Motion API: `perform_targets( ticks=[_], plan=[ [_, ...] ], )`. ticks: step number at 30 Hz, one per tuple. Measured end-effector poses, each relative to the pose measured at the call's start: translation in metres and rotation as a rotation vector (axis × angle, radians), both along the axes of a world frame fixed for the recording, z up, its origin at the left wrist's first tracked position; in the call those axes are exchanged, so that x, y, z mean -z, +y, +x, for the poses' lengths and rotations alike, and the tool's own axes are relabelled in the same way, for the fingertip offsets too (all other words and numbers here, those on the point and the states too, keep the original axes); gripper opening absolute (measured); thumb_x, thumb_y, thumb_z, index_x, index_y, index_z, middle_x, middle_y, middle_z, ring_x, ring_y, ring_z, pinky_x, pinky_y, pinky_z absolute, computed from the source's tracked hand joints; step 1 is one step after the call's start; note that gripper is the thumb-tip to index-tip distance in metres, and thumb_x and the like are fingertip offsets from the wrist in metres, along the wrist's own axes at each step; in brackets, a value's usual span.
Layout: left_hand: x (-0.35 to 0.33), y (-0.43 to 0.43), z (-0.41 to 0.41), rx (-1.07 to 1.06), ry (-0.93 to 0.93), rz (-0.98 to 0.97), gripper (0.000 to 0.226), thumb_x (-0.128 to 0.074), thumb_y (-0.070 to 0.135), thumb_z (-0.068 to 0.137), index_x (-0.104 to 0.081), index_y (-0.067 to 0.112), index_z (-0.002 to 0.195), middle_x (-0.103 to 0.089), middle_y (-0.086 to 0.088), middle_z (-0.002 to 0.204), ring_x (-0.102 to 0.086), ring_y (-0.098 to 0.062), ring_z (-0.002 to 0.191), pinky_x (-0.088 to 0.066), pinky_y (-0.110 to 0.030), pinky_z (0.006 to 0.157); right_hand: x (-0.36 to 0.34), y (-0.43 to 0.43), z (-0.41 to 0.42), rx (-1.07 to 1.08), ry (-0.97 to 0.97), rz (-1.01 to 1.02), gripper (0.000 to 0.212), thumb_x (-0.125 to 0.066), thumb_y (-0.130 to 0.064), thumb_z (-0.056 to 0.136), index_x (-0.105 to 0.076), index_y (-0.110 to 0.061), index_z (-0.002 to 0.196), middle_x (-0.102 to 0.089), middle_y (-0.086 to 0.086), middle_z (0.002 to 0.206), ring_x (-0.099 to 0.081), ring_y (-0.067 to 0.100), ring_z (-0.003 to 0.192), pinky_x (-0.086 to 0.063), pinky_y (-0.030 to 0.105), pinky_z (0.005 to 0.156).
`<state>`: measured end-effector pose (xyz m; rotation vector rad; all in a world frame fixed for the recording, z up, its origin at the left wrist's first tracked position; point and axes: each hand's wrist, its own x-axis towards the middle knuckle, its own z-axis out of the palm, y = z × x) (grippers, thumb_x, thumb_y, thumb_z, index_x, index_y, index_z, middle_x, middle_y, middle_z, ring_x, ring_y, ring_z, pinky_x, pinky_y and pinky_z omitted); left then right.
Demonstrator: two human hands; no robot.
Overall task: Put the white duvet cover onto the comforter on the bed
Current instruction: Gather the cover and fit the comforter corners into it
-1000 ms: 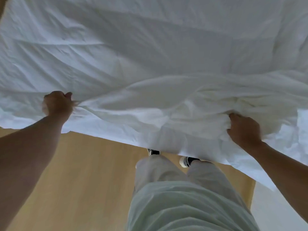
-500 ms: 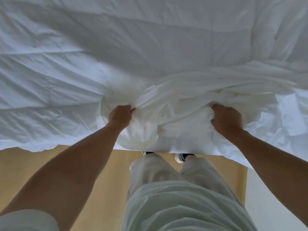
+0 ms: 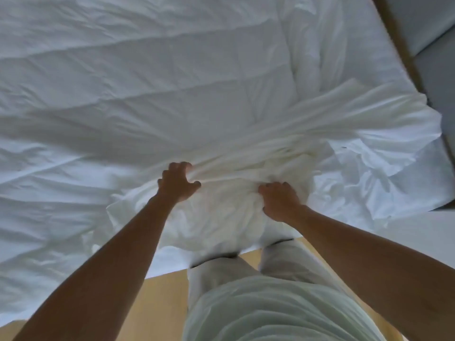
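The white duvet cover (image 3: pixel 246 153) lies bunched in folds near the bed's near edge, a band of it stretching to the right corner. It sits on the white quilted comforter (image 3: pixel 123 82) that covers the bed. My left hand (image 3: pixel 176 184) grips the bunched cover from the left, fingers curled into the folds. My right hand (image 3: pixel 279 201) grips the same bundle about a hand's width to the right. Both hands are over the near edge of the bed.
A wooden floor (image 3: pixel 160 303) runs along the near side, where my legs stand against the bed. A wooden bed frame edge (image 3: pixel 403 52) and a grey wall or panel (image 3: pixel 433 25) lie at the upper right.
My hands have come much closer together, gathering the cover into a tighter bundle. The view has shifted right, showing the bed's right corner.
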<state>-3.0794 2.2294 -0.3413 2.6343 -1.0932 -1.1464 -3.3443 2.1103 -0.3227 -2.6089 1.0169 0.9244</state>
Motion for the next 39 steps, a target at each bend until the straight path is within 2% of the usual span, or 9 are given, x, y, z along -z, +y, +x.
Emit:
perform_targets(
  ticks=[6,11,17,22,25,28,30,35,39],
  plan=[
    [0.004,-0.103,-0.123,0.229,0.176,-0.024,0.075,-0.068,0.047,0.091,-0.033,0.027,0.155,-0.035,-0.009,0.155,-0.037,-0.033,0.142,-0.034,-0.044,0.116,-0.027,-0.041,-0.034,0.087,0.035,0.342,0.087,-0.072,-0.066,0.073,-0.039,-0.033,0.147,-0.044,0.003,0.146,-0.039,0.029,0.135,-0.030,0.048,0.111],
    [0.008,-0.177,-0.159,0.160,0.001,-0.135,0.069,-0.068,0.050,0.087,-0.042,0.030,0.148,-0.032,-0.005,0.154,-0.035,-0.033,0.138,-0.035,-0.048,0.110,-0.033,-0.139,-0.087,0.363,-0.299,0.011,0.059,-0.053,-0.054,0.096,-0.043,-0.026,0.147,-0.047,0.002,0.149,-0.046,0.026,0.133,-0.036,0.045,0.108],
    [0.030,-0.306,-0.175,0.097,-0.032,-0.083,0.094,-0.071,0.072,0.076,-0.037,0.028,0.152,-0.035,-0.005,0.159,-0.037,-0.033,0.142,-0.030,-0.050,0.116,-0.003,-0.254,-0.177,0.525,-0.138,0.123,0.067,-0.051,-0.058,0.096,-0.031,-0.029,0.153,-0.052,0.005,0.144,-0.052,0.028,0.132,-0.039,0.046,0.106],
    [0.055,-0.404,-0.223,0.002,0.162,-0.050,0.118,-0.080,0.077,0.060,-0.033,0.021,0.153,-0.048,-0.006,0.151,-0.048,-0.031,0.137,-0.038,-0.045,0.113,0.014,-0.341,-0.219,0.411,-0.695,-0.487,0.030,-0.072,-0.034,0.087,-0.070,-0.013,0.108,-0.066,0.011,0.112,-0.063,0.035,0.101,-0.047,0.045,0.084],
    [0.067,-0.428,-0.247,0.073,0.050,-0.035,0.092,-0.080,0.069,0.066,-0.054,0.012,0.134,-0.063,-0.011,0.130,-0.059,-0.033,0.119,-0.047,-0.039,0.095,0.018,-0.432,-0.233,0.478,-0.571,-0.546,0.065,-0.077,-0.044,0.080,-0.054,-0.023,0.137,-0.041,0.012,0.153,-0.042,0.035,0.137,-0.038,0.050,0.103],
    [0.066,-0.439,-0.256,0.177,-0.064,-0.038,0.074,-0.078,0.062,0.072,-0.061,0.011,0.123,-0.065,-0.013,0.120,-0.060,-0.034,0.115,-0.048,-0.039,0.094,0.033,-0.506,-0.248,0.689,-0.115,-0.275,0.132,-0.084,-0.065,0.064,0.003,-0.036,0.159,-0.003,0.013,0.167,-0.014,0.040,0.152,-0.025,0.059,0.116],
    [0.058,-0.443,-0.261,0.226,-0.107,-0.044,0.070,-0.074,0.062,0.071,-0.062,0.013,0.120,-0.063,-0.010,0.117,-0.059,-0.033,0.115,-0.049,-0.040,0.095,0.049,-0.517,-0.258,0.819,-0.043,-0.001,0.150,-0.090,-0.059,0.058,0.020,-0.033,0.157,-0.024,0.016,0.162,-0.033,0.040,0.144,-0.034,0.056,0.114],
    [0.032,-0.468,-0.281,0.236,0.148,0.102,0.095,-0.081,0.069,0.058,-0.054,0.015,0.131,-0.059,-0.003,0.128,-0.058,-0.028,0.116,-0.046,-0.034,0.087,0.071,-0.491,-0.281,0.819,-0.239,0.079,0.051,-0.069,-0.033,0.085,-0.057,-0.017,0.132,-0.068,0.013,0.124,-0.062,0.037,0.114,-0.052,0.043,0.094],
    [0.004,-0.511,-0.295,0.011,0.496,0.004,0.094,-0.087,0.054,0.066,-0.053,0.004,0.138,-0.058,-0.016,0.136,-0.056,-0.035,0.124,-0.045,-0.041,0.102,0.021,-0.525,-0.266,0.889,-0.707,-0.331,0.022,-0.064,-0.013,0.078,-0.046,-0.015,0.090,-0.058,-0.001,0.076,-0.062,0.035,0.077,-0.039,0.028,0.052]
  ],
)
